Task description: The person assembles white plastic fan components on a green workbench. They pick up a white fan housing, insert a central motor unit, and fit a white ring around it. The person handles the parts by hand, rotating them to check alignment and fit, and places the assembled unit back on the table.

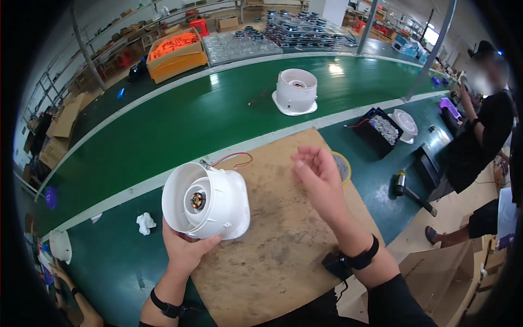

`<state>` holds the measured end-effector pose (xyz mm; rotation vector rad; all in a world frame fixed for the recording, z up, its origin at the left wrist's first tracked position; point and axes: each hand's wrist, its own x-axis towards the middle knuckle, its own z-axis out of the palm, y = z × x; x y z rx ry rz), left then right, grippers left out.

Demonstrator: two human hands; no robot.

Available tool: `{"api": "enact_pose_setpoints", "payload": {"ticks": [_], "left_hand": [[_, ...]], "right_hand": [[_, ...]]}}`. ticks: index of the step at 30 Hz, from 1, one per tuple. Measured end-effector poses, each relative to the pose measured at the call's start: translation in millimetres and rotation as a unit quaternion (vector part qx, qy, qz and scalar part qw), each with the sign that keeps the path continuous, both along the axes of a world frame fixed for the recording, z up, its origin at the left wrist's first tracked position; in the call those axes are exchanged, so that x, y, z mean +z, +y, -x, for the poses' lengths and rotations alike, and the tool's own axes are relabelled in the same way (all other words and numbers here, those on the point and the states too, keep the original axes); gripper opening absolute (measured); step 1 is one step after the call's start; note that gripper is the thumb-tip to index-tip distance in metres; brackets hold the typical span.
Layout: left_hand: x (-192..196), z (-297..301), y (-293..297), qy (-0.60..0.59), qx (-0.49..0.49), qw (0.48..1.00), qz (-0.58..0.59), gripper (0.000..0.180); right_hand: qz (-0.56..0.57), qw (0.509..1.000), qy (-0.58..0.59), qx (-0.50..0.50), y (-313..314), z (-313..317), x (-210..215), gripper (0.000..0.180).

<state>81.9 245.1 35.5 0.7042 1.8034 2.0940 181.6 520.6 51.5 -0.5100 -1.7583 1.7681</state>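
My left hand point(185, 248) grips a white plastic fan housing point(210, 200) from below, tilted so its round opening faces left and shows a copper-wound motor in the middle. Red and black wires point(235, 158) trail from its back. My right hand point(318, 173) hovers above the brown wooden board point(283, 240), to the right of the housing, fingers loosely curled with the tips pinched together; whether something small sits between them cannot be made out. Both wrists wear black bands.
A second white fan housing point(296, 91) stands on the green conveyor belt point(180, 125). A black tray of small parts point(381, 131), a white part point(406, 124) and a power screwdriver point(411, 191) lie to the right. A person point(482, 125) works at far right. A cardboard box point(177, 54) of orange parts stands behind.
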Motion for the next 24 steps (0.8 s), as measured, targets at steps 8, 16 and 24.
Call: {"api": "enact_pose_setpoints", "payload": {"ticks": [8, 16, 24], "left_hand": [[-13, 1, 9, 0.069, 0.015, 0.997, 0.026, 0.099], [-20, 3, 4, 0.073, 0.029, 0.996, 0.030, 0.105], [-22, 6, 0, 0.068, 0.011, 0.995, 0.079, 0.108]], "right_hand": [[-0.090, 0.973, -0.147, -0.155, 112, 55, -3, 0.055], [-0.092, 0.977, -0.166, -0.098, 146, 68, 7, 0.062], [0.143, 0.975, -0.080, 0.148, 20, 46, 31, 0.031]]}}
